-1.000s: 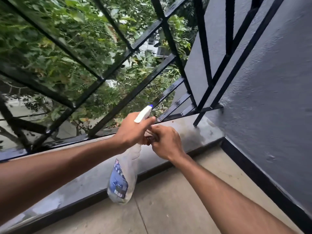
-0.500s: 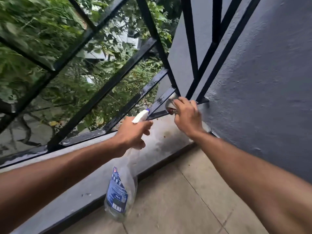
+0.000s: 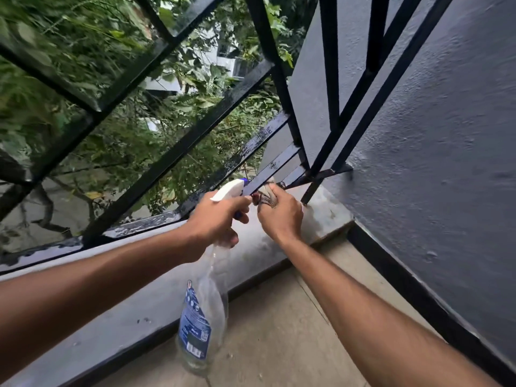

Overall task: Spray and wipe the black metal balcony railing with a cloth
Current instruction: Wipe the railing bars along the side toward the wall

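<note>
Wiping looks to be the step in hand, with the sprayer held ready beside it. One grey wall [image 3: 418, 135] fills the view from 1 to 4 o'clock. One black railing [image 3: 178, 152], the thing to be cleaned, runs from 9 o'clock round to 12 and meets the wall at its lower corner. Its crossing bars are too many and too cut off to count surely, and several low ones glisten wet. One ledge [image 3: 321, 216] carries it.

One spray bottle [image 3: 203, 317] hangs at 6 o'clock of the left hand [image 3: 215, 222], whose fingers are wrapped round its neck and trigger, the nozzle pointing to 1 o'clock at a low bar. Two hands show, nearly touching. The right hand [image 3: 282, 216] has its fingers curled round one bunched cloth [image 3: 268, 195], pressed at its 11 o'clock against that same bar, near the corner.

The next move probably calls for drawing the cloth along the bar with firm pressure, then misting the dry bars at 10 o'clock.
</note>
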A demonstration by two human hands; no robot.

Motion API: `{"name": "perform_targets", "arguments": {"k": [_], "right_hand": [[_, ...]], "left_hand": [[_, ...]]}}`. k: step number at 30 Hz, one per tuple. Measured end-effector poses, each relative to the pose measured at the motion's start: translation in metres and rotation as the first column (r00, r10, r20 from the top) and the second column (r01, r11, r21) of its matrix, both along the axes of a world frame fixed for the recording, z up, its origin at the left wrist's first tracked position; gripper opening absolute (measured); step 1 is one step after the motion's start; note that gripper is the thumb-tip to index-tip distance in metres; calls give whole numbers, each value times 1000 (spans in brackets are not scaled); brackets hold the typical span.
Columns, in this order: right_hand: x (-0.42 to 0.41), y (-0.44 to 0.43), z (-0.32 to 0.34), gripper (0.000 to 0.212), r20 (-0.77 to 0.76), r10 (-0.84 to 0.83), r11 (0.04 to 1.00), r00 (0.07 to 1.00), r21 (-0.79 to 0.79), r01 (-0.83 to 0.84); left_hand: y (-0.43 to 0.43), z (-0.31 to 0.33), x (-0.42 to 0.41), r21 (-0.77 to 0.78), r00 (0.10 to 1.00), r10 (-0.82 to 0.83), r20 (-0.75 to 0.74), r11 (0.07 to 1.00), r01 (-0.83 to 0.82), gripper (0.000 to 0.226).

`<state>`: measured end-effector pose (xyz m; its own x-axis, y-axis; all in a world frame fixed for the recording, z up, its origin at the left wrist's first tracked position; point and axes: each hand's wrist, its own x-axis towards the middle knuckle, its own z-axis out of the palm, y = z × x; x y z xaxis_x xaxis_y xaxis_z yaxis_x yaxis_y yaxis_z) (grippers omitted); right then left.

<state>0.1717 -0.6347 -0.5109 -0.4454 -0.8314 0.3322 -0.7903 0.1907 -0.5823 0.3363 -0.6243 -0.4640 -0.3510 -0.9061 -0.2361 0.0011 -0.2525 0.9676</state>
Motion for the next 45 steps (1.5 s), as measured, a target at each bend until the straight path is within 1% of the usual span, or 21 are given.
{"name": "perform_targets", "arguments": {"k": [3, 5, 6, 8, 10, 13, 14, 16, 18, 19, 21, 24, 26, 28, 31, 33, 35, 38, 40, 43, 45], "right_hand": [[-17, -1, 9, 29, -98, 37, 995, 994, 94, -28], [-37, -7, 19, 46, -148, 22, 989, 989, 146, 0], [-42, -9, 22, 50, -191, 3, 987, 982, 160, 28], [-39, -9, 22, 49, -298, -31, 988, 954, 133, 74], [-21, -5, 16, 40, -272, -30, 992, 962, 107, 61], [-4, 5, 5, 18, -218, 53, 996, 974, 75, -37], [-8, 6, 6, 17, -230, 75, 994, 970, 89, -56], [-26, 0, 14, 28, -234, 101, 986, 967, 150, -67], [-40, -12, 22, 41, -147, -9, 989, 989, 145, 31], [-41, -16, 24, 42, -121, -75, 990, 990, 112, 89], [-25, -16, 20, 40, -119, -101, 992, 988, 60, 108], [-6, -6, 6, 21, -104, -11, 1000, 995, 19, 13], [-8, -8, 5, 13, -78, 2, 999, 997, 42, 1], [-13, -10, 17, 12, -85, 18, 994, 996, 105, -9], [-25, -11, 43, 22, -154, 136, 960, 979, 266, -92], [-42, -10, 56, 28, -170, 173, 947, 970, 300, -116], [-63, -7, 61, 38, -153, 111, 972, 982, 224, -75], [-98, 5, 47, 41, 20, -139, 990, 990, 32, 138], [-111, 2, 39, 43, 85, -225, 974, 971, 23, 224], [-123, -5, 25, 43, 237, -350, 934, 906, 22, 355], [-119, -16, 19, 47, 304, -359, 929, 883, 25, 369]], "left_hand": [[1, 1, 3, 6, 1000, 5, -18, 1000, -5, 18], [1, 0, 5, 16, 1000, 4, -14, 1000, -4, 19], [0, 0, 7, 19, 1000, 2, -7, 1000, -2, 22], [0, 2, 11, 20, 1000, -3, 2, 1000, 3, 26], [1, 4, 16, 24, 1000, 4, -4, 1000, -4, 27], [0, 8, 23, 20, 1000, -4, -8, 1000, 4, 28], [0, 8, 24, 22, 1000, -4, -16, 1000, 4, 28], [0, 8, 25, 19, 1000, -10, -25, 1000, 11, 28], [2, 7, 26, 10, 1000, -17, -22, 1000, 17, 27], [3, 7, 26, -1, 999, -24, -20, 1000, 24, 26], [4, 7, 23, -19, 999, -47, -16, 999, 47, 25], [2, 9, 10, -60, 995, -104, 2, 993, 104, 24], [-3, 13, -2, -96, 991, -131, 29, 986, 133, 22], [-7, 21, -15, -119, 987, -150, 51, 981, 155, 20], [-15, 33, -30, -114, 983, -165, 86, 978, 174, 18], [-21, 38, -42, -83, 977, -196, 87, 976, 204, 15], [-29, 40, -53, -50, 979, -191, 71, 980, 195, 17], [-44, 39, -76, -17, 983, -179, 36, 984, 179, 19], [-51, 36, -85, 12, 988, -156, 8, 988, 156, 20], [-51, 28, -101, 26, 979, -195, 54, 981, 194, 21], [-54, 26, -102, 15, 979, -187, 76, 982, 186, 22]]}}
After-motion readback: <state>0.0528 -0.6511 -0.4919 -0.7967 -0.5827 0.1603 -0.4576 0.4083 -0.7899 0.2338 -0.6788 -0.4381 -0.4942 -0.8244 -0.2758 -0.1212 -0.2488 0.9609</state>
